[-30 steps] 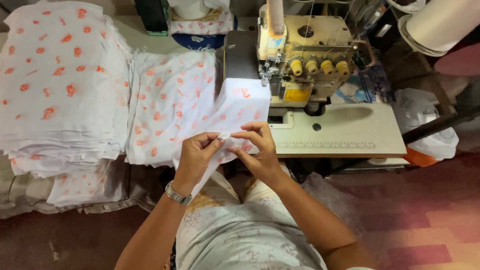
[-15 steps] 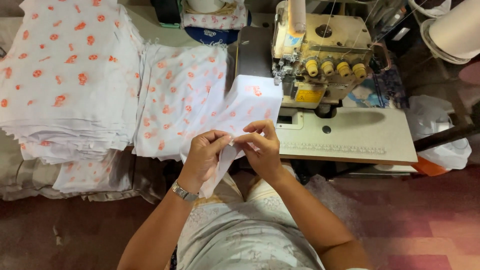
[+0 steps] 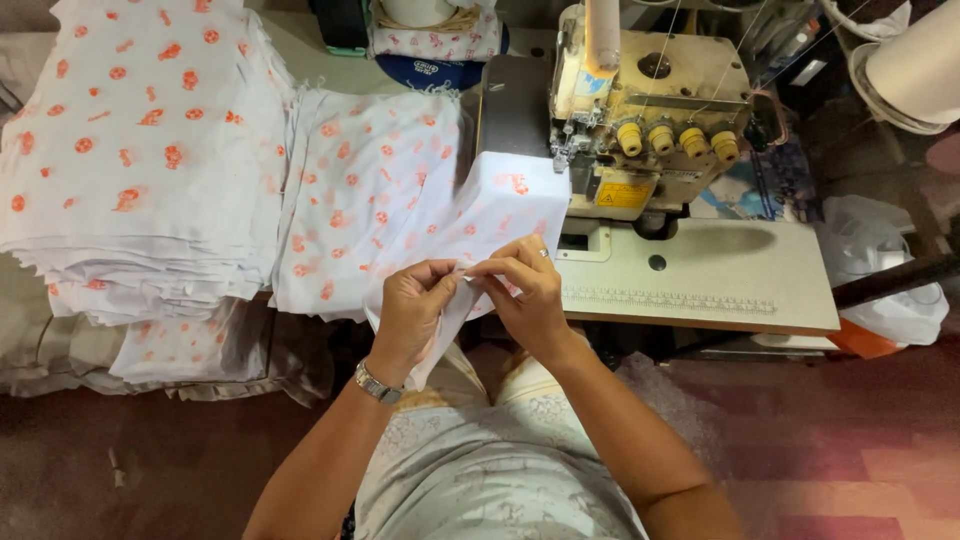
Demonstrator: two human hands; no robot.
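The left hand and the right hand meet close in front of the person's body, fingertips almost touching each other. The fingers of the left hand are closed in a pinch on the edge of a white cloth piece printed with orange shapes, and the fingers of the right hand pinch the same edge just beside them. A ring shows on one right finger, and a metal wristwatch sits on the left wrist.

From the pinch, the cloth piece runs up and away from the fingers toward the sewing machine, where its far end lies brightly lit beside the machine's front. A loose tail of the same cloth hangs down below the left hand, over the person's lap.

Beyond the right hand lies the pale flat bed of the sewing machine, set in the table. Four yellow knobs stand in a row on the machine's face above a yellow label.

To the left of the left hand, a lower pile of the same printed cloth lies on the table, touching the held piece. Further left sits a tall stack of folded printed cloth, its edges drooping over the table's front
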